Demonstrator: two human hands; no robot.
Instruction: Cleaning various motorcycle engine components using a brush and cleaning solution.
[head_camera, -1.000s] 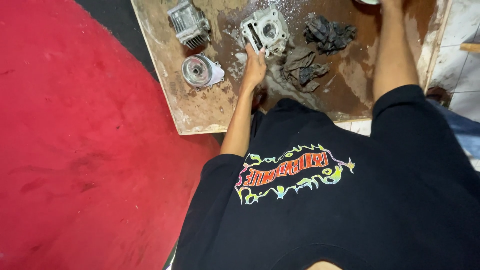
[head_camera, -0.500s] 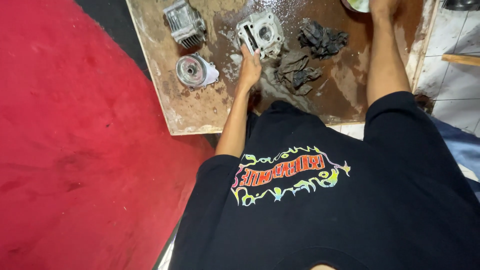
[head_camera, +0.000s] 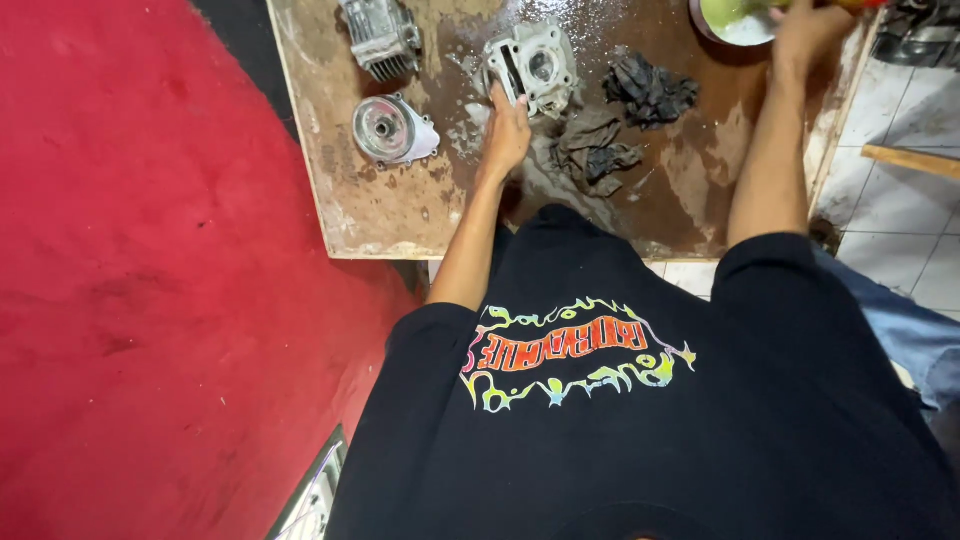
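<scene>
head view: the left hand (head_camera: 507, 130) rests on the near-left corner of the cylinder (head_camera: 533, 66), fingers pressed flat against its side, thumb spread, not closed around it. the cylinder stands on the wet, stained counter (head_camera: 370, 215), near the middle of its far half. right of the cylinder lie two dark rags (head_camera: 620, 125). left of it sit a round cover (head_camera: 390, 130) and, farther back, a finned head (head_camera: 380, 35). far right of the cylinder, the right hand (head_camera: 805, 30) reaches to a green bowl (head_camera: 735, 20) at the counter's far edge; its grip is cut off by the frame, so i cannot tell how open it is.
</scene>
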